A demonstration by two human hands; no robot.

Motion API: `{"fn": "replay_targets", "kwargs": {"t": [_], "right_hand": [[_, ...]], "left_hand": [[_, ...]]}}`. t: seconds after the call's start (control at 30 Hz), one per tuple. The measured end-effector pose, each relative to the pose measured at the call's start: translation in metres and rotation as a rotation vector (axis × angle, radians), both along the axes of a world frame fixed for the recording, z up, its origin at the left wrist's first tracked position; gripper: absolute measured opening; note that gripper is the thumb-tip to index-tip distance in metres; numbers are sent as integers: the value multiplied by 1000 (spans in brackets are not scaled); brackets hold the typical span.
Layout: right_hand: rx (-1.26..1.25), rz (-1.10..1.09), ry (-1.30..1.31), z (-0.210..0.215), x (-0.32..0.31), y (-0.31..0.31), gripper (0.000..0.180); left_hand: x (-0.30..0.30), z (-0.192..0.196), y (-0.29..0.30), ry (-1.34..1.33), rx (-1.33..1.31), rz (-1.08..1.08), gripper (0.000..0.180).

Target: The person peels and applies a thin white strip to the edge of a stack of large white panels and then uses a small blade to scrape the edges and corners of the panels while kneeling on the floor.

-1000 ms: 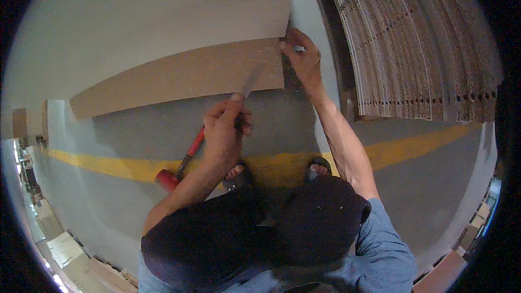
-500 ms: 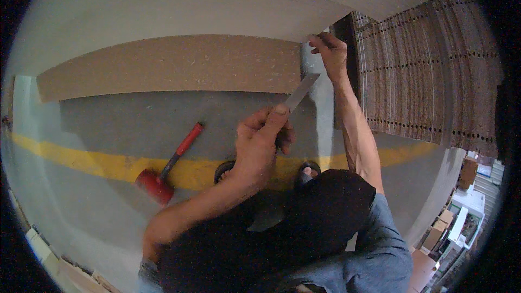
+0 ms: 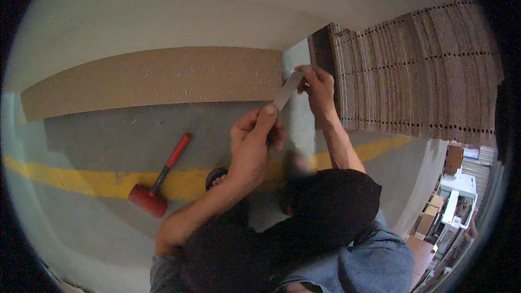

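While held, metal strip [image 3: 288,91] between hands

Red mallet [image 3: 154,182], yellow floor stripe [image 3: 70,179], tan chipboard panel [image 3: 157,78]

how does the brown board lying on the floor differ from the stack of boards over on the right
The brown board is a single long panel lying alone with its broad face in view; the stack of boards is many panels packed together, showing thin edges. The brown board's face looks plain and speckled, while the stack shows rows of small dark holes. The brown board is paler, the stack darker and striped. Both look like brown pressed-wood panels.
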State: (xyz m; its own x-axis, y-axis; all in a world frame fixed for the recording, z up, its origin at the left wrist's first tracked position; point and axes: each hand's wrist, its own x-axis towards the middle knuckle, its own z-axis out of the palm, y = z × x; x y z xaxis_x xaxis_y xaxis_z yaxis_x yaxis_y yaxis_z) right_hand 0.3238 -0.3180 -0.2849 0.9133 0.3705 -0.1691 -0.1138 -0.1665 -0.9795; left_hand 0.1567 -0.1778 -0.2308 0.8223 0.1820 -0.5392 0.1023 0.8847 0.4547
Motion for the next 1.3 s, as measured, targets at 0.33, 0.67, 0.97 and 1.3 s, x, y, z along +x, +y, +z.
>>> {"fn": "replay_targets", "kwargs": {"t": [0.33,0.67,0.97,1.3], "right_hand": [[175,218,142,19,-40,11,36],[485,10,282,42,3,5,27],[557,-111,-1,78,51,3,28],[630,-61,-45,88,76,14,34]], "left_hand": [[14,-15,-5,126,488,-95,25],[86,13,-1,-1,739,-173,27],[148,41,-16,-172,694,-107,22],[163,41,-9,-175,709,-76,21]]}}
